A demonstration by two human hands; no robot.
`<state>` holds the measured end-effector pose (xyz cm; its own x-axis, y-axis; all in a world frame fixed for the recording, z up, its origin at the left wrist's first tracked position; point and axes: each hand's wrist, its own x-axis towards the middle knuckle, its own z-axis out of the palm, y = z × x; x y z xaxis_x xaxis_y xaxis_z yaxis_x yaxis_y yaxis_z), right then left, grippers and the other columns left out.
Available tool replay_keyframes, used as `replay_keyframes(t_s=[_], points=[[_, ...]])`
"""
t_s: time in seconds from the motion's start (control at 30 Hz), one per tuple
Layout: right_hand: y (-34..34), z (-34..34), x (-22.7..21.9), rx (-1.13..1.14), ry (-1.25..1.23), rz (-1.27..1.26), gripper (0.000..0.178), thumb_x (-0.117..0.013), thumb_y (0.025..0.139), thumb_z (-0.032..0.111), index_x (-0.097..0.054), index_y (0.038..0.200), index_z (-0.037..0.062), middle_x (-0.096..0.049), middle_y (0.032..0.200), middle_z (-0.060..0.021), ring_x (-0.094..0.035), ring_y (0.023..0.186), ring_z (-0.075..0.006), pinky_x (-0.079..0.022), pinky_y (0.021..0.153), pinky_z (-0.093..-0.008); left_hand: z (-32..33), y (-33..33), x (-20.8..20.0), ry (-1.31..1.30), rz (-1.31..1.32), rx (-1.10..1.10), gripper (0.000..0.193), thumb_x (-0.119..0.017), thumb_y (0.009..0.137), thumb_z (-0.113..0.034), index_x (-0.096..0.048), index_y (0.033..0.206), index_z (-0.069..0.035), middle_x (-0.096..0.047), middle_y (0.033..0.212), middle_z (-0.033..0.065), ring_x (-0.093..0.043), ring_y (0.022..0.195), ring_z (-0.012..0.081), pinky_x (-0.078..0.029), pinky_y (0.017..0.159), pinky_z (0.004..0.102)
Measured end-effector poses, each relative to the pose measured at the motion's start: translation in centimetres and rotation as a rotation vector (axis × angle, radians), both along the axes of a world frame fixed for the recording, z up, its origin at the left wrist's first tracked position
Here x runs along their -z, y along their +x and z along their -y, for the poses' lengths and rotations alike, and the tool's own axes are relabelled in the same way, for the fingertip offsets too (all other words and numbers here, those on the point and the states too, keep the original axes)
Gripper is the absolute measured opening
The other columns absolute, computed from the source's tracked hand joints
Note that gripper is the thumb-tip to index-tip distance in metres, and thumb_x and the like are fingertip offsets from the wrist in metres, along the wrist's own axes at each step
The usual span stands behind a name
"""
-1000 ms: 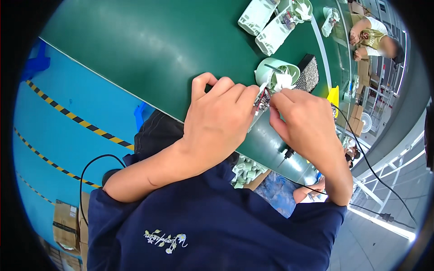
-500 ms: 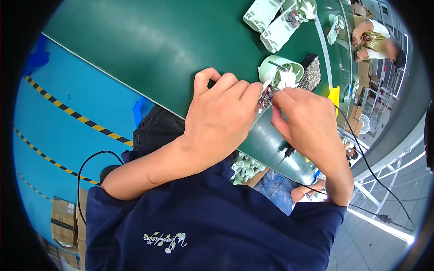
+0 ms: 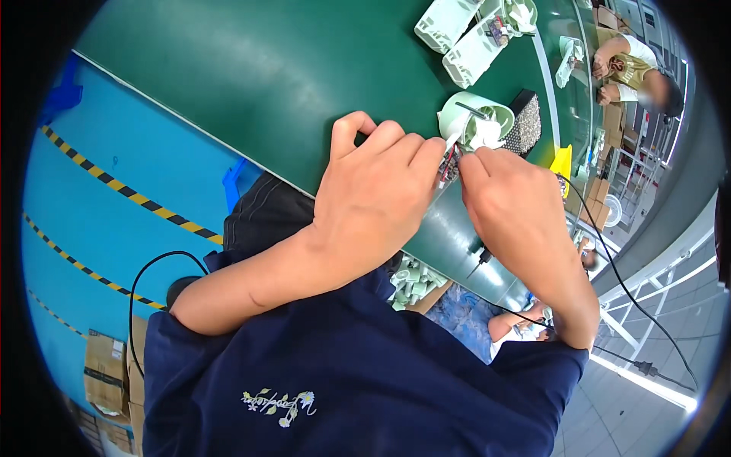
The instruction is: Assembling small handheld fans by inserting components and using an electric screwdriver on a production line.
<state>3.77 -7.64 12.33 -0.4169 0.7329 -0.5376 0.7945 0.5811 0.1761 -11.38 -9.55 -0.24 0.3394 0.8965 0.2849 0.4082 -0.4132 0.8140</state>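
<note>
Head view: green housing (image 3: 454, 114) slants lengthwise, round end nearest black tray (image 3: 521, 100); left hand (image 3: 381, 186), right hand (image 3: 510, 194) grip? can't tell.

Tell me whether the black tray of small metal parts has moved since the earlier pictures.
No, not noticeably: the black tray keeps about the same gap to the white line on the green bench; both drift slightly right together.

At one o'clock from me, a pale green housing (image 3: 454, 117) lies tilted, its round mouth around a white part (image 3: 486, 135); at its seven o'clock, a partly hidden circuit board (image 3: 452, 170) carries red wire (image 3: 446, 168).
</note>
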Motion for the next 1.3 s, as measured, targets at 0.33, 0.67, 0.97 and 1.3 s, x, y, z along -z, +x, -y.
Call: replay_keyframes(t_s=[0.33, 0.67, 0.97, 1.3], points=[[1.0, 0.8, -0.1, 0.108, 0.192, -0.248, 0.027, -0.075, 0.078, 0.008, -0.067, 0.104, 0.0075, -0.062, 0.088, -0.0062, -0.066, 0.079, -0.0256, -0.054, 0.065, -0.0374, -0.5, 0.4, 0.1, 0.084, 0.011, -0.07, 0.012, -0.07, 0.084, -0.011, -0.067, 0.095, -0.009, -0.061, 0.079, -0.0003, -0.06, 0.083, 0.0184, -0.039, 0.091, 0.0411], [4.4, 0.9, 4.1, -0.022, 0.246, -0.841, 0.02, -0.071, 0.081, 0.01, -0.073, 0.1, 0.0129, -0.071, 0.095, 0.0016, -0.068, 0.078, -0.0186, -0.056, 0.062, -0.0313, -0.3, 0.2, -0.8, 0.012, -0.025, 0.027, 0.034, -0.078, 0.08, -0.011, -0.067, 0.113, -0.007, -0.069, 0.098, 0.0037, -0.062, 0.094, 0.0222, -0.038, 0.095, 0.0439], [5.7, 0.7, 4.9, 0.012, 0.183, -0.924, 0.034, -0.075, 0.082, 0.001, -0.073, 0.116, 0.0062, -0.071, 0.096, -0.005, -0.066, 0.081, -0.0214, -0.055, 0.062, -0.0339, -0.2, 0.2, -0.8, -0.002, -0.082, 0.005, 0.03, -0.078, 0.083, -0.012, -0.068, 0.111, -0.008, -0.068, 0.095, 0.0021, -0.061, 0.09, 0.0219, -0.038, 0.094, 0.0429], [5.3, 0.9, 4.1, 0.371, 0.176, -1.024, 0.021, -0.076, 0.086, -0.008, -0.076, 0.105, -0.0003, -0.07, 0.095, -0.0092, -0.066, 0.077, -0.0168, -0.052, 0.064, -0.0274, -0.5, 0.5, -0.8, 0.019, -0.032, 0.012, 0.027, -0.079, 0.085, -0.013, -0.069, 0.109, -0.01, -0.067, 0.09, -0.0017, -0.06, 0.084, 0.0194, -0.035, 0.09, 0.0411]])
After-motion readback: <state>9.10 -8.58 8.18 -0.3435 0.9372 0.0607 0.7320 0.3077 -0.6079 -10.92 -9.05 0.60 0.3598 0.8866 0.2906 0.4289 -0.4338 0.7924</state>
